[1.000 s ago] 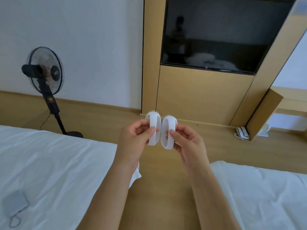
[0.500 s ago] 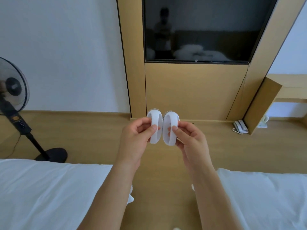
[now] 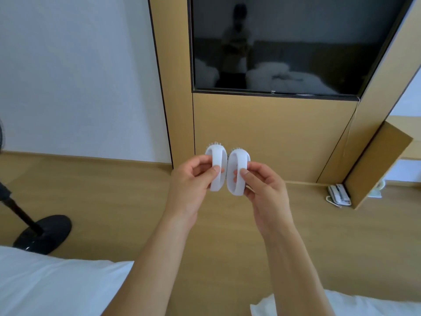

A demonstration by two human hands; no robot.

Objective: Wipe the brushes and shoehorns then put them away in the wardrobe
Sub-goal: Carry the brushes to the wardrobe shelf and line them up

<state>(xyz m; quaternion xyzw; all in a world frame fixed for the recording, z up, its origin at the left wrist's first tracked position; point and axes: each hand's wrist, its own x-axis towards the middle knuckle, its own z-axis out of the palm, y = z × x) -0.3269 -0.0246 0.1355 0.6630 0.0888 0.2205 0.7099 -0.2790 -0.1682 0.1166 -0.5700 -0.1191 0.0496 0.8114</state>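
Observation:
Two small white oval brushes with loop handles are held side by side in mid-air, bristles pointing away from me. My left hand [image 3: 192, 179] pinches the left brush [image 3: 217, 166] by its loop handle. My right hand [image 3: 262, 190] pinches the right brush [image 3: 238, 172] the same way. The two brushes touch each other along their inner edges. No shoehorns and no wardrobe are in view.
A wooden wall panel [image 3: 268, 133] with a dark TV [image 3: 284, 42] stands straight ahead. A fan's black base [image 3: 43, 233] sits on the wooden floor at left. White beds [image 3: 57, 286] lie at both lower corners. A telephone [image 3: 338, 193] sits under an angled wooden board at right.
The view has swung right and closer to the TV panel, so the fan has slid almost out of sight at left. Both hands still hold the brushes together.

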